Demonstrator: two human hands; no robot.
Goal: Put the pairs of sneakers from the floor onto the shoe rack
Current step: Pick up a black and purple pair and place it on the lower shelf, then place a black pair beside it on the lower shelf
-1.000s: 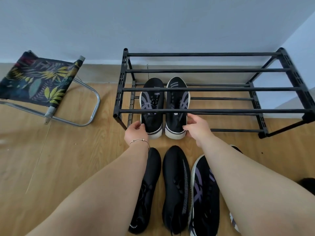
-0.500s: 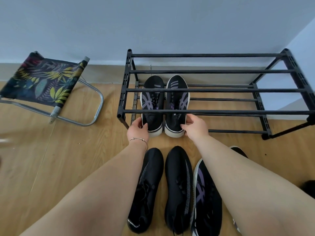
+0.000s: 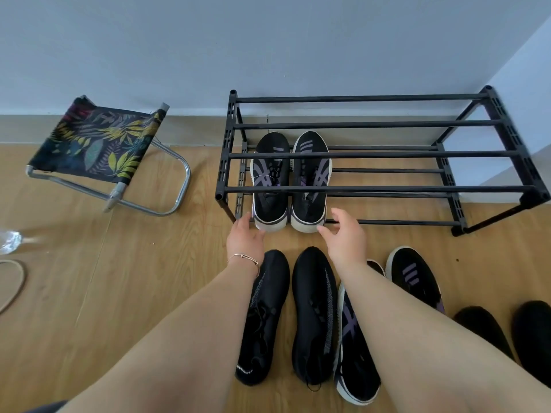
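Note:
A pair of black sneakers with purple stripes and white soles point(image 3: 290, 180) stands on the lower shelf of the black shoe rack point(image 3: 372, 189), at its left end, heels toward me. My left hand point(image 3: 246, 238) hovers just off the left heel, fingers apart. My right hand point(image 3: 343, 236) is open beside the right heel, holding nothing. On the floor below lie an all-black pair point(image 3: 286, 314), a second purple-striped pair point(image 3: 414, 278) partly hidden by my right arm, and a dark pair point(image 3: 507, 329) at the right edge.
A folding stool with a leaf-print seat point(image 3: 98, 144) stands left of the rack. A wall corner point(image 3: 512, 84) juts out behind the rack's right end. Clear plastic point(image 3: 10, 239) and a cord loop point(image 3: 12, 284) lie at the far left on the wooden floor.
Both hands have let go of the heels of the pair on the rack and drawn back slightly, fingers spreading. The view has widened to the right.

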